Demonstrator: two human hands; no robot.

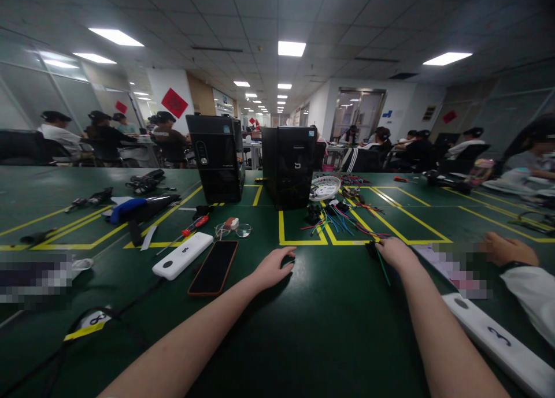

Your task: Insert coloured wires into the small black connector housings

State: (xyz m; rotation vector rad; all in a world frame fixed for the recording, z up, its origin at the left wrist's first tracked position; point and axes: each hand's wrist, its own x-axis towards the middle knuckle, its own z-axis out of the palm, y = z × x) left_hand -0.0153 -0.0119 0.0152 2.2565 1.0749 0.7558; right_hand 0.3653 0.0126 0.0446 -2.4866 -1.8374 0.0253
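My left hand (pixel 275 266) rests low over the green tabletop (pixel 321 328), thumb and forefinger apart, with nothing in it. My right hand (pixel 392 252) is closed on coloured wires at the right. A green wire (pixel 384 269) hangs below its fingers, and a small black piece (pixel 371 249) shows beside them. Red and blue wires (pixel 366 230) run from there towards the upper left. Between the hands and farther back lies a bunch of loose coloured wires (pixel 340 220) with black connectors (pixel 314 214). What exactly sits between the right fingertips is partly hidden.
Two black computer towers (pixel 217 161) (pixel 288 167) stand at the back, near a white basket (pixel 325 188). Left lie a phone (pixel 214 268), white power strip (pixel 184 256), glasses (pixel 243 230) and screwdriver (pixel 195 226). Another person's hand (pixel 509 249) and a second power strip (pixel 498 334) are right.
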